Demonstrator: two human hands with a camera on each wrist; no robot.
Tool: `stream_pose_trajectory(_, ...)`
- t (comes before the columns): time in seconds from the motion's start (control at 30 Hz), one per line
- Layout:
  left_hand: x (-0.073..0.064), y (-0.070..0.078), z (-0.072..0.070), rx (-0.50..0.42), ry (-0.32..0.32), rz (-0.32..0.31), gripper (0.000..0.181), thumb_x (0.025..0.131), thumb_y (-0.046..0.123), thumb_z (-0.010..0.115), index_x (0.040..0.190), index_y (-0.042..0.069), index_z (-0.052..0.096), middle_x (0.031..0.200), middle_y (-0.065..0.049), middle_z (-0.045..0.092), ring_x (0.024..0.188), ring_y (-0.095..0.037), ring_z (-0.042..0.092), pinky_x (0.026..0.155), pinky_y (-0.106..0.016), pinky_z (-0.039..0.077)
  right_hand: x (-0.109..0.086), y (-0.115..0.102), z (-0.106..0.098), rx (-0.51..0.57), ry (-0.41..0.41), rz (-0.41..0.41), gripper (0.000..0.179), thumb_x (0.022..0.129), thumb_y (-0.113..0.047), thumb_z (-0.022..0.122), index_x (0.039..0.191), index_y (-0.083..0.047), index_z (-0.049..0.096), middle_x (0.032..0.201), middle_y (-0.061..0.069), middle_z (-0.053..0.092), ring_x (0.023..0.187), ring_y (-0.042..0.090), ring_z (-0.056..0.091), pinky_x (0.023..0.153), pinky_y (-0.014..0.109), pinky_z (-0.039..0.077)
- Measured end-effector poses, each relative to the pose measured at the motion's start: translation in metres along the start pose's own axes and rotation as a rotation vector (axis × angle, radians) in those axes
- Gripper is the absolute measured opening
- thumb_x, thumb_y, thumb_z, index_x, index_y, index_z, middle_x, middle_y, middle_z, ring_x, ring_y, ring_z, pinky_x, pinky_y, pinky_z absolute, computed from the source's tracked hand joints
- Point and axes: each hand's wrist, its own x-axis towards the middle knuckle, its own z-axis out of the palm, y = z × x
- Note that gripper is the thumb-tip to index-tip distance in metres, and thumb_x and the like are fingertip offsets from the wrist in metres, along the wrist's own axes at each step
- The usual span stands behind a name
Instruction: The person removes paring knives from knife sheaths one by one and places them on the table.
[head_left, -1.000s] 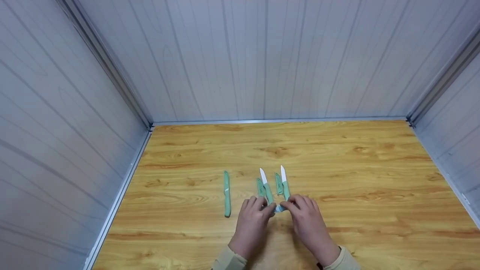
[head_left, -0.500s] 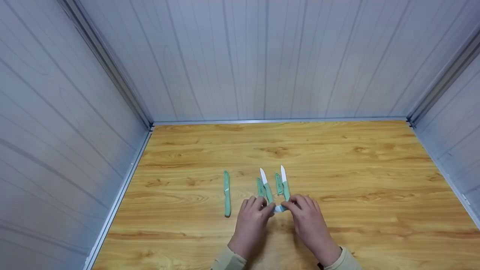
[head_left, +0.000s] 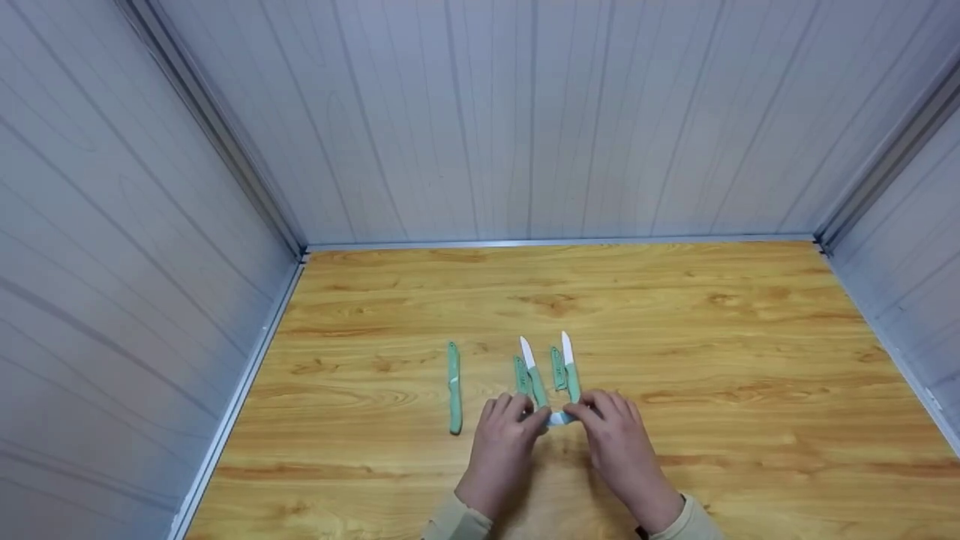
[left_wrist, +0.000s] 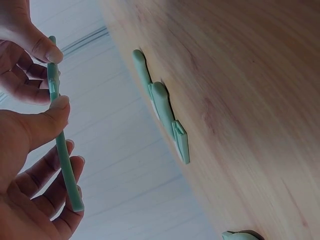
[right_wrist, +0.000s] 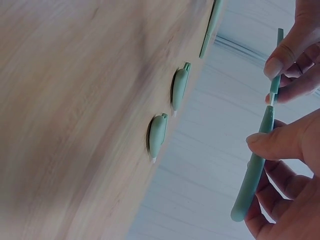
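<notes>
Near the front middle of the table, my left hand (head_left: 504, 439) and right hand (head_left: 616, 442) face each other over one green-handled paring knife. The right hand holds its handle (right_wrist: 247, 185) between thumb and fingers. My left hand pinches the slim green sheath (left_wrist: 65, 160) around the blade. A short pale strip of blade (right_wrist: 271, 99) shows between sheath and handle. Just beyond the hands lie two bare white-bladed paring knives, one left (head_left: 529, 360) and one right (head_left: 568, 356). Each has a green sheath beside its left side, the left sheath (head_left: 520, 373) and the right sheath (head_left: 557, 367).
A sheathed green knife (head_left: 454, 390) lies apart to the left, pointing away from me. The wood-grain table (head_left: 712, 360) ends at a pale panelled back wall (head_left: 480, 127), with side walls on the left (head_left: 112, 225) and right (head_left: 915, 225).
My right hand has shifted very slightly to the right, and a little more of the pale strip shows between the hands. The knives on the table have stayed put.
</notes>
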Motion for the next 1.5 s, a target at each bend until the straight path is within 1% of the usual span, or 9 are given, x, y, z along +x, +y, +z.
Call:
stream_pose_trajectory(0.2,0.000,-0.001,0.000,0.007,0.013,0.011,0.019,0.085,0.022,0.071,0.103,0.023,0.073,0.092,0.005,0.051,0.081,-0.014,0.044,0.071,-0.028,0.038,0.000,0.001,0.000,0.010,0.009,0.003,0.035,0.079,0.009,0.070,0.104,-0.016,0.072,0.105,0.000,0.057,0.099,0.022,0.052,0.085,0.042,0.042)
stream_pose_trajectory(0.4,-0.001,-0.001,0.001,0.010,0.044,0.025,0.020,0.080,0.021,0.074,0.100,0.023,0.073,0.089,0.005,0.051,0.079,-0.014,0.044,0.070,-0.029,0.039,-0.001,0.003,0.001,-0.003,0.046,-0.034,0.039,0.076,0.013,0.069,0.102,-0.015,0.071,0.104,0.001,0.057,0.096,0.024,0.053,0.083,0.043,0.042)
stream_pose_trajectory(0.5,-0.001,-0.001,0.000,0.002,0.029,0.014,0.021,0.080,0.020,0.074,0.101,0.023,0.073,0.090,0.006,0.051,0.080,-0.013,0.043,0.070,-0.028,0.039,-0.001,0.003,0.000,-0.010,0.045,-0.035,0.038,0.076,0.013,0.068,0.102,-0.015,0.071,0.104,0.002,0.057,0.095,0.024,0.054,0.082,0.043,0.042)
stream_pose_trajectory(0.67,-0.002,-0.002,-0.001,0.002,-0.018,-0.009,0.022,0.083,0.020,0.073,0.105,0.024,0.073,0.092,0.006,0.051,0.082,-0.013,0.043,0.071,-0.028,0.039,-0.002,0.003,-0.001,-0.009,0.047,-0.022,0.036,0.077,0.012,0.069,0.102,-0.015,0.072,0.103,0.001,0.057,0.095,0.024,0.053,0.084,0.043,0.042)
stream_pose_trajectory(1.0,-0.001,-0.002,-0.004,-0.013,-0.054,-0.029,0.022,0.085,0.020,0.072,0.106,0.025,0.073,0.093,0.006,0.052,0.083,-0.013,0.043,0.072,-0.028,0.038,-0.002,0.005,-0.001,-0.002,0.021,0.012,0.036,0.078,0.011,0.069,0.102,-0.015,0.072,0.103,0.000,0.056,0.096,0.023,0.053,0.087,0.043,0.041)
stream_pose_trajectory(1.2,0.000,-0.002,-0.004,-0.009,-0.056,-0.028,0.023,0.085,0.020,0.072,0.107,0.025,0.073,0.094,0.005,0.052,0.084,-0.013,0.044,0.073,-0.029,0.039,-0.002,0.006,-0.003,0.005,0.039,0.004,0.037,0.077,0.011,0.070,0.102,-0.016,0.072,0.102,0.000,0.056,0.096,0.023,0.053,0.087,0.043,0.041)
stream_pose_trajectory(1.4,-0.002,-0.003,-0.003,-0.006,-0.030,-0.028,0.023,0.083,0.018,0.074,0.105,0.025,0.072,0.093,0.005,0.052,0.083,-0.014,0.044,0.074,-0.029,0.040,-0.002,0.009,-0.002,0.001,0.088,-0.046,0.036,0.076,0.014,0.069,0.099,-0.013,0.072,0.099,0.002,0.056,0.092,0.026,0.053,0.081,0.044,0.042)
stream_pose_trajectory(1.5,-0.002,-0.004,-0.003,-0.005,-0.026,-0.035,0.021,0.084,0.020,0.073,0.104,0.025,0.072,0.093,0.005,0.052,0.083,-0.014,0.044,0.075,-0.030,0.041,-0.002,0.010,-0.003,-0.009,0.096,-0.050,0.036,0.075,0.015,0.069,0.098,-0.013,0.072,0.099,0.003,0.056,0.090,0.026,0.053,0.080,0.043,0.042)
